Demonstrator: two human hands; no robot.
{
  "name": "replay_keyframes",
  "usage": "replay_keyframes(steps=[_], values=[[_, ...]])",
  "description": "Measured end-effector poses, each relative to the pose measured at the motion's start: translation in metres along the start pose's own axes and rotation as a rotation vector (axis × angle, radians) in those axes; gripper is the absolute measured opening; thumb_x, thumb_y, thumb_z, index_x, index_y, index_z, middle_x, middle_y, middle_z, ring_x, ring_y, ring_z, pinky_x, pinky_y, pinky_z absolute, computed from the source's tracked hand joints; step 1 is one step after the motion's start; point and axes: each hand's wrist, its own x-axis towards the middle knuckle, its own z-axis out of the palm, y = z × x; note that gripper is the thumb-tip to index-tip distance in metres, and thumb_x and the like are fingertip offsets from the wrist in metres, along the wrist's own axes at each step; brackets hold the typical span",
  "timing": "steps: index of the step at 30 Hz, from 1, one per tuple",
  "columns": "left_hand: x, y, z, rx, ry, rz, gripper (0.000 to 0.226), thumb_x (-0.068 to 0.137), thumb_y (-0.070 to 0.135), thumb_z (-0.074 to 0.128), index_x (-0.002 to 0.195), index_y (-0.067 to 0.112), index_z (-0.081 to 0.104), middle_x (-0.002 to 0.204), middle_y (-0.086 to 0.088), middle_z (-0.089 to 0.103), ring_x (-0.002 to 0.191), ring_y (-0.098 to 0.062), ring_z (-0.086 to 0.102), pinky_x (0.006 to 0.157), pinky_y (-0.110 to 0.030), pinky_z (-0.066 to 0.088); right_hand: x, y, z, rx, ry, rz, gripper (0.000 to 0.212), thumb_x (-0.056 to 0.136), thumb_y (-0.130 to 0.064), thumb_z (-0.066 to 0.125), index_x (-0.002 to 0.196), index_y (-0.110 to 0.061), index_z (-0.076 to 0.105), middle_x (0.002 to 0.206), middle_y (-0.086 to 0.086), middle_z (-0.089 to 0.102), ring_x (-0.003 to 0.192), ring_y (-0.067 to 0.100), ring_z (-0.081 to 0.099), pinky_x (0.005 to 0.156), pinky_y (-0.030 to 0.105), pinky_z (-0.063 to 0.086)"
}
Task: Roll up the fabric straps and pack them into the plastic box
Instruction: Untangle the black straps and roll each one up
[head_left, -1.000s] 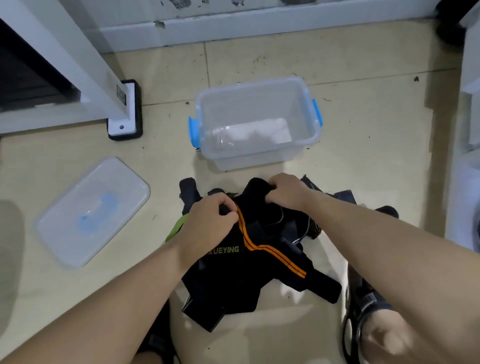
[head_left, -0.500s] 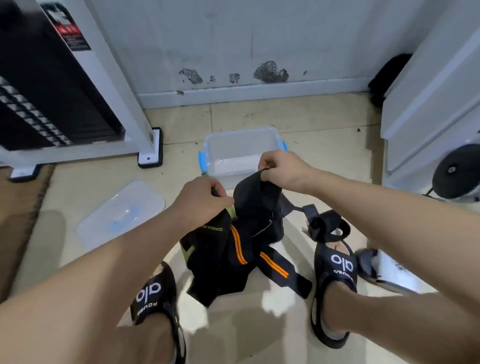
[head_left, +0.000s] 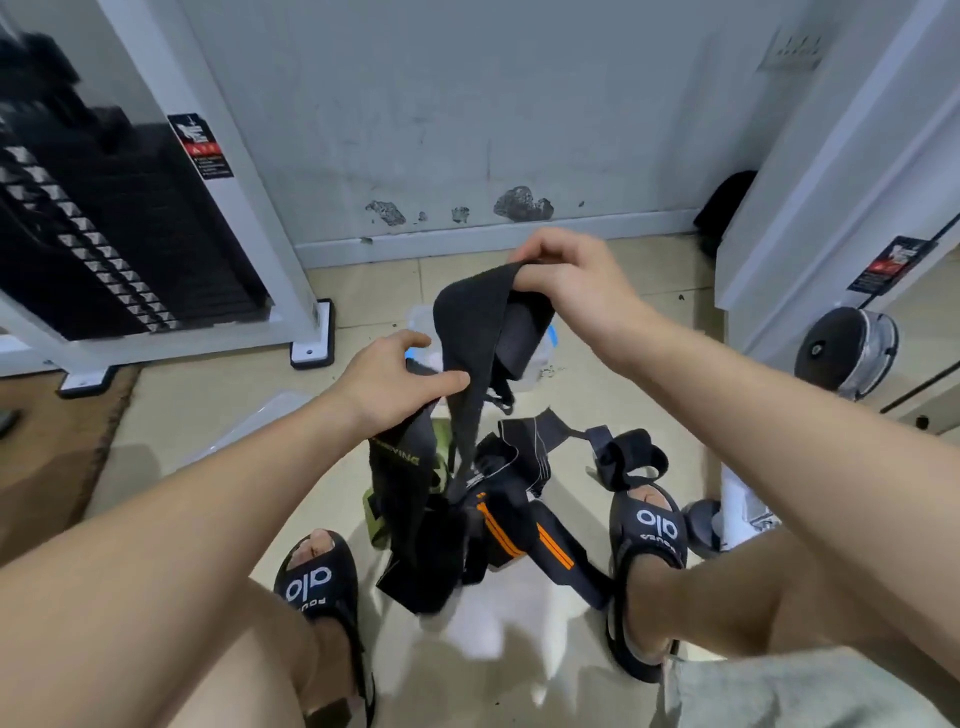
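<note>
Plastic box (head_left: 543, 353) is sitting on the floor (head_left: 623, 312) at frame centre, mostly hidden behind the raised strap and both hands; only a bit of clear wall and a blue latch are showing. Can't tell what's in it. Its clear lid (head_left: 270, 415) is lying on the floor left of centre, largely covered by the left forearm.

Right hand (head_left: 576, 283), upper centre, is pinching the top edge of a black fabric strap (head_left: 475, 332) between thumb and fingertips, holding it up in front of the box. The strap is draping down from that pinch and narrowing toward the pile below.

Left hand (head_left: 395, 382), just left of centre and lower than the right, is closing around the same bundle: thumb pressing against the hanging strap's left edge, fingers wrapping a black strap with yellowish lettering (head_left: 400, 457) that is hanging under the hand.

Remaining straps (head_left: 498, 530) are lying in a heap on the floor at lower centre, between the two black sandals (head_left: 649, 530): black webbing, one piece with orange stripes (head_left: 556, 551), some olive-green showing at the heap's left edge. One strap is curling in a loop right beside the right-hand sandal.
</note>
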Motion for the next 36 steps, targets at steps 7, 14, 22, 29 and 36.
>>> replay_keyframes(steps=[7, 14, 22, 29, 36], values=[[0.008, 0.01, -0.008, -0.187, 0.002, 0.036, 0.025, 0.082, 0.038, 0.083, 0.087, 0.023, 0.064, 0.068, 0.005, 0.064, 0.064, -0.015, 0.055, 0.069, -0.028, 0.043, 0.003, 0.002, -0.009, 0.078, 0.02, 0.044, 0.016, 0.086, -0.006, 0.063, 0.078, -0.021, 0.066, 0.076, -0.004, 0.064, 0.077, 0.016, 0.058, 0.076, 0.032, 0.046], [0.011, 0.012, -0.017, -0.083, -0.107, 0.078, 0.034, 0.091, 0.031, 0.077, 0.093, 0.0, 0.064, 0.083, -0.013, 0.068, 0.074, -0.016, 0.06, 0.074, -0.031, 0.052, 0.021, 0.016, -0.016, -0.141, 0.089, 0.091, 0.011, 0.09, -0.012, 0.06, 0.085, -0.016, 0.069, 0.087, 0.012, 0.071, 0.078, 0.015, 0.059, 0.076, 0.033, 0.046], [0.005, 0.019, -0.032, -0.196, -0.18, 0.193, 0.011, 0.102, 0.02, 0.062, 0.109, 0.022, 0.071, 0.101, 0.006, 0.079, 0.093, -0.011, 0.075, 0.086, -0.023, 0.058, 0.028, 0.018, -0.007, -0.342, 0.057, 0.116, 0.015, 0.095, -0.023, 0.055, 0.1, -0.015, 0.067, 0.099, 0.011, 0.072, 0.086, 0.024, 0.063, 0.08, 0.038, 0.051], [-0.004, 0.032, -0.037, -0.331, -0.019, 0.209, 0.034, 0.105, 0.019, 0.057, 0.075, 0.019, 0.04, 0.045, 0.014, 0.05, 0.038, -0.001, 0.042, 0.04, -0.015, 0.033, 0.015, 0.015, 0.003, -0.484, -0.174, 0.278, 0.018, 0.096, -0.025, 0.063, 0.107, -0.014, 0.055, 0.103, 0.006, 0.059, 0.094, 0.024, 0.057, 0.078, 0.034, 0.046], [-0.012, 0.045, -0.04, -0.571, -0.023, 0.213, 0.008, 0.107, 0.016, 0.052, 0.107, 0.009, 0.051, 0.049, 0.006, 0.059, 0.039, -0.004, 0.053, 0.04, -0.015, 0.039, -0.002, 0.021, 0.035, -0.299, -0.572, 0.408, 0.053, 0.085, -0.046, 0.076, 0.128, -0.021, 0.058, 0.122, 0.001, 0.066, 0.111, 0.012, 0.066, 0.099, 0.036, 0.056]])
